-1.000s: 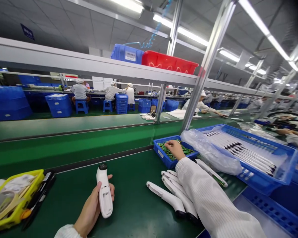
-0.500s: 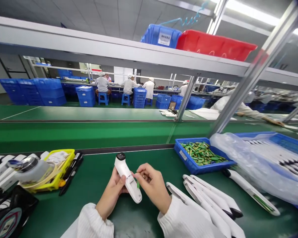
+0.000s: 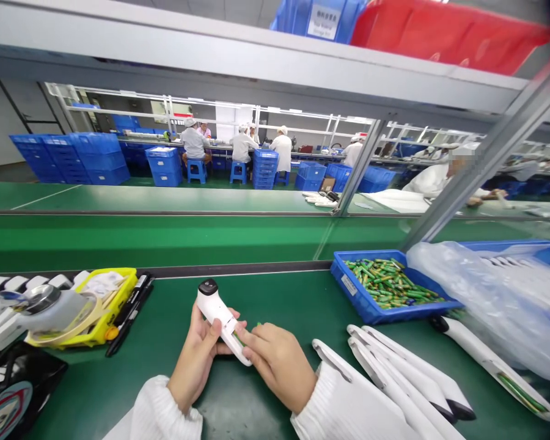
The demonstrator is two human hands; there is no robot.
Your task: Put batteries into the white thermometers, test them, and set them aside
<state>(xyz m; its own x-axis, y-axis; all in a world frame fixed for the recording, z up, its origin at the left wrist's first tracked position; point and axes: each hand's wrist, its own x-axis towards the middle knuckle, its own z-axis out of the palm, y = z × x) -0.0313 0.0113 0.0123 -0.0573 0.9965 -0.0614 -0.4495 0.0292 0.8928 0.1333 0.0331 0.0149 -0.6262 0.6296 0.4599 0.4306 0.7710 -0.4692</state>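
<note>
**White handheld device held in both hands above the green surface**

Your left hand [image 3: 197, 360] wraps its grip around a smooth white plastic handheld device [image 3: 220, 321], long and slightly curved, with a round black cap at its upper end. The device tilts, cap up and to the left, lower end toward your right hand [image 3: 275, 360]. That hand's fingers are curled, fingertips pressed against the device's lower half, where a bit of green shows; you cannot tell what it pinches there. The device sits above the matte green surface [image 3: 266, 293], near its front edge.

To the right, more glossy white devices [image 3: 394, 379] lie side by side. Beyond them, a blue plastic bin [image 3: 362, 302] holds green cylindrical batteries [image 3: 389, 284]. A crinkled clear plastic bag [image 3: 486, 293] covers a blue crate. A yellow tray [image 3: 114, 305] sits left.
</note>
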